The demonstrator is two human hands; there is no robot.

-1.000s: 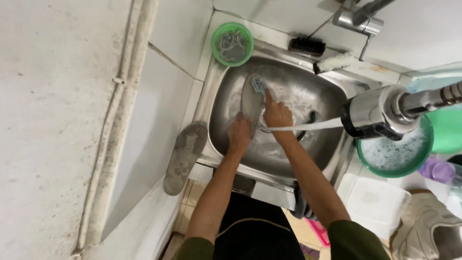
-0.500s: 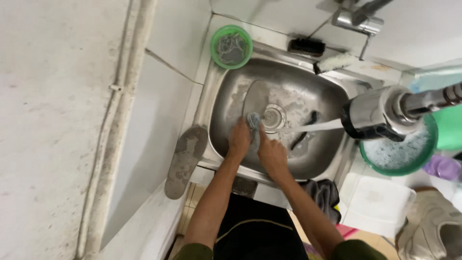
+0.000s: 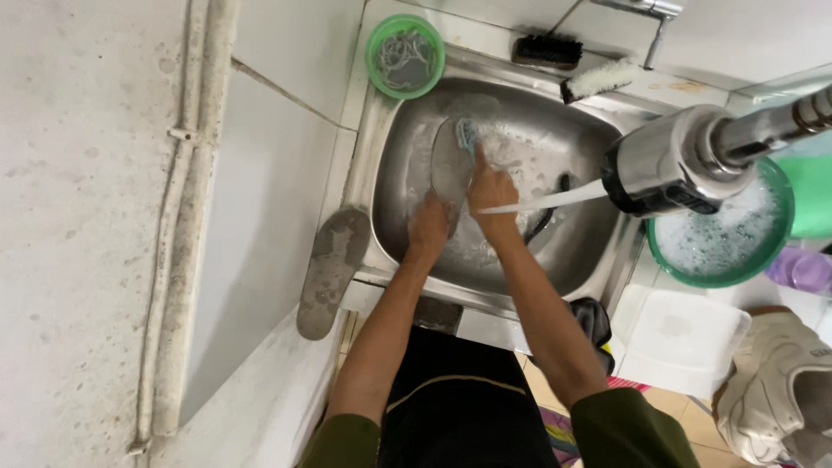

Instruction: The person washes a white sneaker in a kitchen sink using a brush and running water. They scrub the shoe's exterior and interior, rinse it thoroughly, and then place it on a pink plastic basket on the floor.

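Step in hand: scrubbing an insole (image 3: 451, 165) in the sink (image 3: 386, 186).
Left hand (image 3: 429, 227): fingers closed on the insole's near end.
Right hand (image 3: 492, 189): fingers gripping a blue scrubber (image 3: 470, 133) on the insole.
Water stream (image 3: 542, 201): one, crossing the right wrist.
Insoles: two; second (image 3: 331, 269) on the tabletop.
Brushes: two, behind the sink.
Green basins: two.

Light: bright, even, soft shadows | Glare: seen on sink (image 3: 555, 139) steel and tap head (image 3: 659, 169) at 2 o'clock | Focus: tap head blurred | Edges: wide-angle bending seen
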